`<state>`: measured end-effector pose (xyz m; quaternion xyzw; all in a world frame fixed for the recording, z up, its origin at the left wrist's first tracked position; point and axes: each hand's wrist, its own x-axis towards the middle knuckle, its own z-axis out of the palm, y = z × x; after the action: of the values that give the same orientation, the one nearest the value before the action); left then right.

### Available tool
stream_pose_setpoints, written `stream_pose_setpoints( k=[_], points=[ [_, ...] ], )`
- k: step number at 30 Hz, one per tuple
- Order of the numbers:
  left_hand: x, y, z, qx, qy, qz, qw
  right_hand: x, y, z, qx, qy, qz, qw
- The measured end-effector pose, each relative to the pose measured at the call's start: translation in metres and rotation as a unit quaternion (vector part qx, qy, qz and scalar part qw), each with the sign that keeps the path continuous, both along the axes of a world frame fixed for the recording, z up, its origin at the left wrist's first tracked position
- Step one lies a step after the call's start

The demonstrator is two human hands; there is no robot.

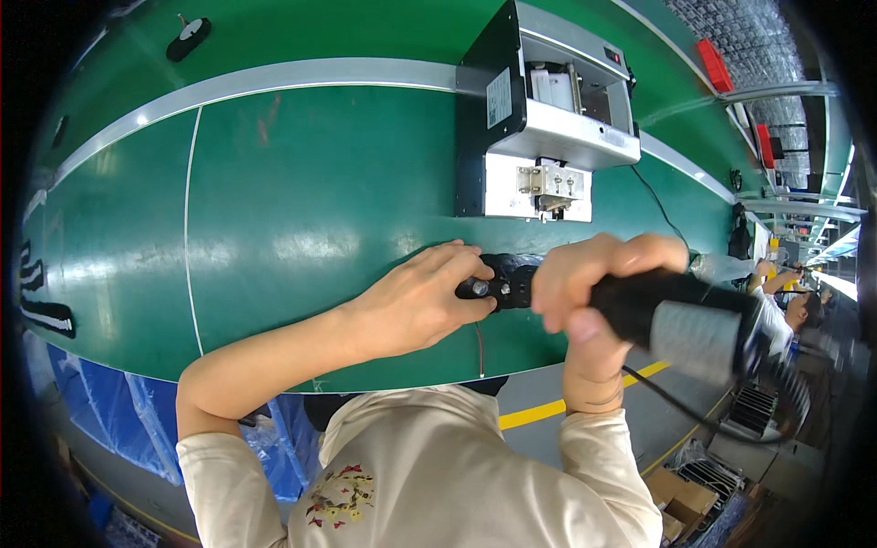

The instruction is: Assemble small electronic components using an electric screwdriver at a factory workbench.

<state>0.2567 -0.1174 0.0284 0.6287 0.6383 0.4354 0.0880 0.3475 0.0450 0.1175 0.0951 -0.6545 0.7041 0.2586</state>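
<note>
My left hand (pixel 427 294) is closed on the left end of a black part (pixel 513 281), its fingers curled over it and pressing it to the green bench. Round metal pieces show on that part, and a thin red wire (pixel 480 352) trails below it. My right hand (pixel 598 283), slightly blurred, is wrapped around a black corded power tool (pixel 699 320) with a silver label. The tool's body points off to the right and its far end is smeared by motion. Its working tip is hidden behind my right hand, close to the black part's right end.
A grey and black bench machine (pixel 559 128) stands beyond my hands. A metal rail (pixel 274 75) crosses the bench. A black-and-white round piece (pixel 188 38) lies far left; dark straps (pixel 46 315) lie at the left edge. Another person (pixel 787 315) works at right, near cardboard boxes (pixel 685 498).
</note>
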Motion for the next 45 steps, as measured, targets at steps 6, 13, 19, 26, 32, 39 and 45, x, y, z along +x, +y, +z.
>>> stream_pose_setpoints(
  k=[6, 13, 19, 26, 32, 39, 45],
  points=[
    [0.001, 0.002, -0.002, 0.007, -0.01, -0.003, 1.0, -0.028, 0.033, 0.041, -0.058, 0.132, -0.087, 0.986],
    [0.001, 0.001, -0.002, 0.005, -0.005, -0.004, 1.0, -0.052, 0.038, 0.033, -0.03, 0.087, -0.132, 0.987],
    [0.002, 0.0, -0.005, 0.0, -0.005, 0.002, 1.0, -0.044, 0.031, 0.028, -0.051, 0.079, -0.102, 0.99],
    [0.002, 0.001, -0.008, -0.009, -0.013, 0.001, 1.0, 0.006, -0.014, 0.018, -0.074, 0.029, -0.116, 0.99],
    [0.003, 0.001, -0.008, 0.013, -0.013, 0.012, 1.0, 0.017, -0.021, 0.009, -0.101, -0.027, -0.092, 0.99],
    [0.002, 0.0, -0.008, 0.023, -0.009, 0.011, 1.0, 0.02, -0.022, -0.002, -0.028, 0.008, -0.046, 0.999],
    [0.0, -0.001, -0.003, 0.003, -0.011, -0.005, 1.0, 0.017, -0.02, -0.01, 0.036, 0.049, -0.001, 0.998]
  ],
)
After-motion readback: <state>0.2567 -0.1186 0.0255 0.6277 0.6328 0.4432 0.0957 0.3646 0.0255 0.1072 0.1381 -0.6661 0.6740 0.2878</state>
